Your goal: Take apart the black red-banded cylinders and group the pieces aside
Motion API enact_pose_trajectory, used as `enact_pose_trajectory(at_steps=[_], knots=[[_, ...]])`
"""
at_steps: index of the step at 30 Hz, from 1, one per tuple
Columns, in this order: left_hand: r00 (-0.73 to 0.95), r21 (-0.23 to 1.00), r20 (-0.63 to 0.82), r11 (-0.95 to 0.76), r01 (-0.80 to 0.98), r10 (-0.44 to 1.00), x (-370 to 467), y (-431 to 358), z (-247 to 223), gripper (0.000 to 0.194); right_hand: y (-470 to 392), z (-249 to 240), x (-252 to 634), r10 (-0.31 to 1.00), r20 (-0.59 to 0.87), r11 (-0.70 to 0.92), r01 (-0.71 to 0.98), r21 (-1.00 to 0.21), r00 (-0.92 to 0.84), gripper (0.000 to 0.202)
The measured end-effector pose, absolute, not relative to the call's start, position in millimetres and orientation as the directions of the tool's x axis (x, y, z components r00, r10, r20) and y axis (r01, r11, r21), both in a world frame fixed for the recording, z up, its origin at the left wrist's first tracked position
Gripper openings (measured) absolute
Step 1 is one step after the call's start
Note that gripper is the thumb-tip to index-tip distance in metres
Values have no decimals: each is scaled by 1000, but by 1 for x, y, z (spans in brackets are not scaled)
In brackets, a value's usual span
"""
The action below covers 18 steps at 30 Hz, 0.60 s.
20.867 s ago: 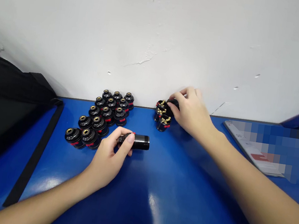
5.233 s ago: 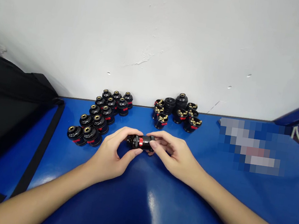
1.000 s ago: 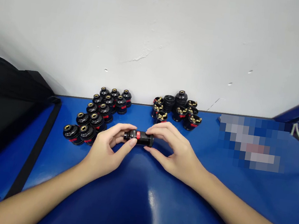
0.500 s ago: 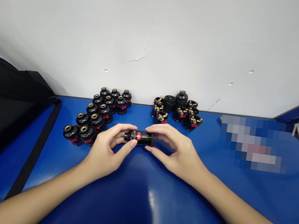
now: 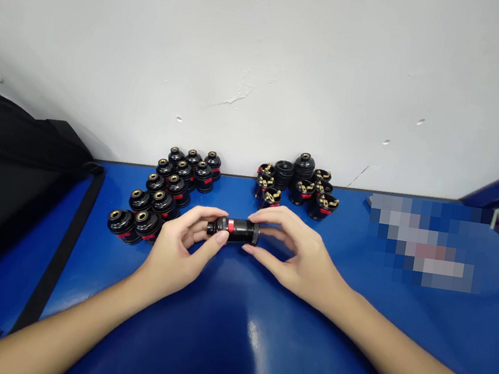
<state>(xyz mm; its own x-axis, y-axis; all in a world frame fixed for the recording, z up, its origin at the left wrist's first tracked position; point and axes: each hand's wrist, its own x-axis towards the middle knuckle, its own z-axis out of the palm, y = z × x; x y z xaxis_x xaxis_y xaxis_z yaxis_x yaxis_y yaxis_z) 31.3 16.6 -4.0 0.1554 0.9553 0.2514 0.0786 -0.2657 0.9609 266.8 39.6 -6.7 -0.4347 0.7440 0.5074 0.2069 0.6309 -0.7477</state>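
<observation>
Between my two hands a black lamp holder (image 5: 243, 231) with a red label lies sideways, a little above the blue table. Its narrow domed end points left and its ribbed ring faces right. My left hand (image 5: 186, 243) has thumb and fingers closed round the domed end. The thumb and fingertips of my right hand (image 5: 299, 250) pinch the ribbed end. Part of the lamp holder is covered by my fingers.
Domed black lamp holders (image 5: 163, 203) with brass-threaded tops stand in rows behind my left hand. Open black bodies (image 5: 323, 208) with brass contacts stand by the white wall (image 5: 267, 59), with a ribbed ring (image 5: 283, 173) among them. A black bag (image 5: 9, 178) lies left; a blurred item (image 5: 422, 242) lies right.
The lamp holder has turned slightly about its length, so its red label and ribbed end look different. My right fingers have shifted a little; the grip of both hands stays.
</observation>
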Motion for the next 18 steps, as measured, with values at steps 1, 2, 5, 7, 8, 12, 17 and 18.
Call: enact_pose_trajectory(at_steps=[1, 2, 5, 7, 8, 12, 17, 18], knots=[[166, 956, 266, -282, 83, 950, 31, 17, -4, 29, 40, -7, 268, 745, 504, 627, 203, -752, -437, 33], [171, 955, 265, -282, 88, 949, 31, 17, -4, 29, 40, -6, 268, 742, 504, 630, 202, -750, -442, 33], [142, 975, 192, -205, 88, 971, 30, 18, -2, 30, 41, -4, 269, 696, 543, 693, 243, -678, -469, 31], [101, 985, 137, -146, 89, 985, 30, 20, -1, 36, 41, -2, 269, 664, 581, 740, 303, -601, -470, 28], [82, 988, 125, -132, 84, 989, 31, 20, 0, 38, 41, -1, 270, 656, 599, 753, 335, -567, -460, 25], [52, 989, 139, -141, 41, 989, 32, 21, 0, 38, 44, 4, 273, 633, 651, 771, 420, -479, -419, 9], [89, 989, 141, -143, 22, 986, 34, 18, -2, 29, 46, 10, 275, 582, 687, 794, 486, -365, -436, 5], [90, 990, 139, -141, 16, 986, 34, 17, -3, 28, 46, 12, 275, 570, 695, 794, 510, -331, -438, 6]])
